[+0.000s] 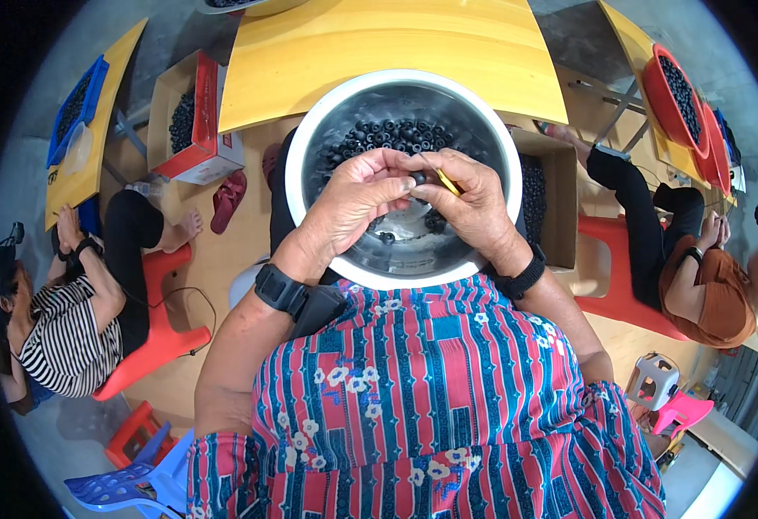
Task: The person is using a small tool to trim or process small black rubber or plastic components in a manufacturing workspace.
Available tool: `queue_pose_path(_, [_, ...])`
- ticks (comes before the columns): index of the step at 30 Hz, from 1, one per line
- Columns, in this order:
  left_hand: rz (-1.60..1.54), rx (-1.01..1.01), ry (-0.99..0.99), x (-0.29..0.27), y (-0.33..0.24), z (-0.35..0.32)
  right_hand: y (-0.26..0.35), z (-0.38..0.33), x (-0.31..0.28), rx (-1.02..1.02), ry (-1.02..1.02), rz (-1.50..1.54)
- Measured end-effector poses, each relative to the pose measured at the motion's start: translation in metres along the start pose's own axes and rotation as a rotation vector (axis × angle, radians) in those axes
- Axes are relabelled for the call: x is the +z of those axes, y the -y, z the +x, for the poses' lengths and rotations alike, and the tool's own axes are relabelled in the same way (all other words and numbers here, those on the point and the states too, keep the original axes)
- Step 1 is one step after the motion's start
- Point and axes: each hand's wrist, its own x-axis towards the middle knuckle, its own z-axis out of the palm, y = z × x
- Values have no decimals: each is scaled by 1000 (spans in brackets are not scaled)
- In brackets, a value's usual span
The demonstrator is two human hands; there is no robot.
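Fingers of my left hand (357,197) pinch a small black ring (418,178) above the steel bowl (310,143); my right hand (470,201), touching it, grips a yellow stick (447,182) slanting toward that ring. Loose black rings (392,134) lie beyond both hands.
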Motion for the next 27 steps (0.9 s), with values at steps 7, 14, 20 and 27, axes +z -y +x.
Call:
queue_pose_path(7, [-19,-90,111,-10,7,5,-4,-1,-3,16,-35,-47])
queue_pose_path(14, [-127,-194,189,-9,6,3,-7,-1,-3,0,-51,-27])
queue_pose_path(20, [-118,-43,157,-5,6,4,11,0,1,68,-127,21])
queue_pose_path(27, [-97,62,129,-5,3,2,13,-1,-1,-23,-41,-213])
